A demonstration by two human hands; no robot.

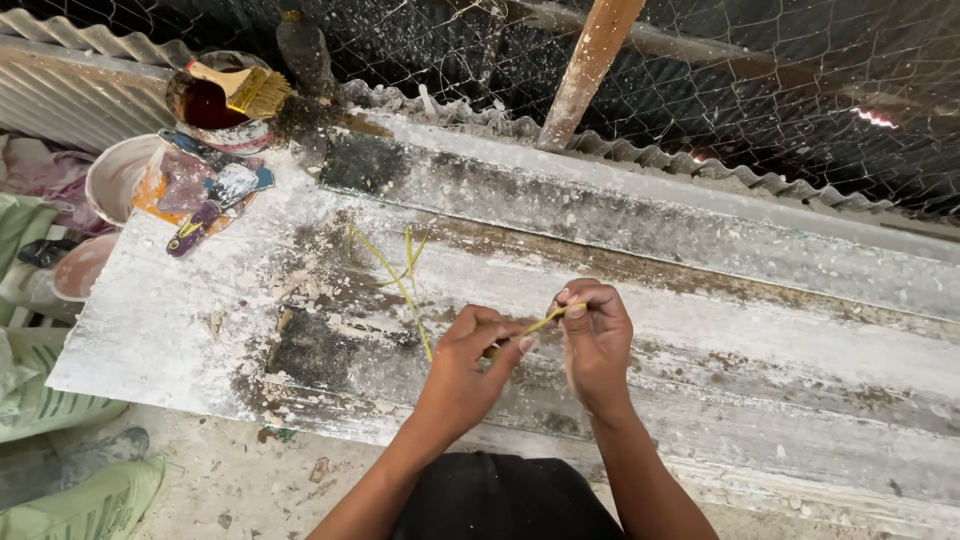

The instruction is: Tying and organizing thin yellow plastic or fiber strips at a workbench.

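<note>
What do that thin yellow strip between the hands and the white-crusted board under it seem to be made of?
The yellow strip, pinched by the left hand and right hand, looks like dried plant fibre or split cane: thin, matte, slightly bent. The board seems to be timber, judging by long grain-like grooves, coated with flaky white powder, perhaps plaster or paint.

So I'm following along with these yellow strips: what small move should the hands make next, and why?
Probably pull the yellow strip taut: the left hand and right hand each pinch it close together, and it looks slightly slack between them.
</note>
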